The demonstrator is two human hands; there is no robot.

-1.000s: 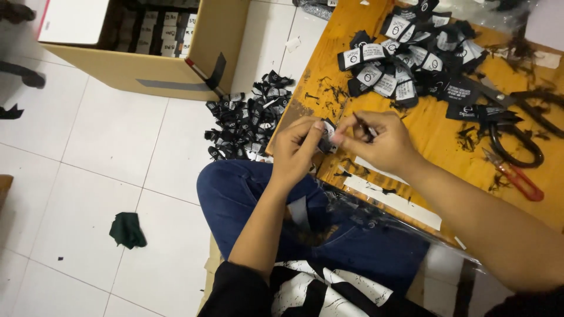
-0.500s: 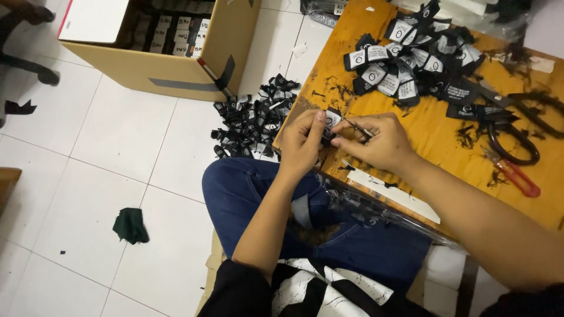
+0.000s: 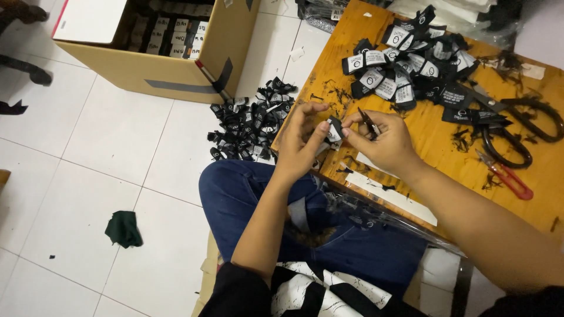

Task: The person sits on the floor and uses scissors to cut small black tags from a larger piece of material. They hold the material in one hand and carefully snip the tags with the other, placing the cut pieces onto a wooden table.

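While seated at desk (image 3: 435,147) edge: left hand (image 3: 299,144) pinching small black label (image 3: 335,129) between thumb and fingertips; right hand (image 3: 385,138) touching same label, closed around small thread snips (image 3: 369,123). Label held just above desk's near corner. Label pile (image 3: 411,64) at 1 o'clock, black scissors (image 3: 505,126) at 3 o'clock, floor heap (image 3: 252,120) at 9 o'clock.

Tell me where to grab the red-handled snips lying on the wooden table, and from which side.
Grip the red-handled snips by the red handle, coming from above near the table's front right. They lie flat and apart from the big black scissors, with the metal tips pointing up-left toward the scissors' loops, so the handle end is probably the clearer, safer side. Both hands are busy with a small label.
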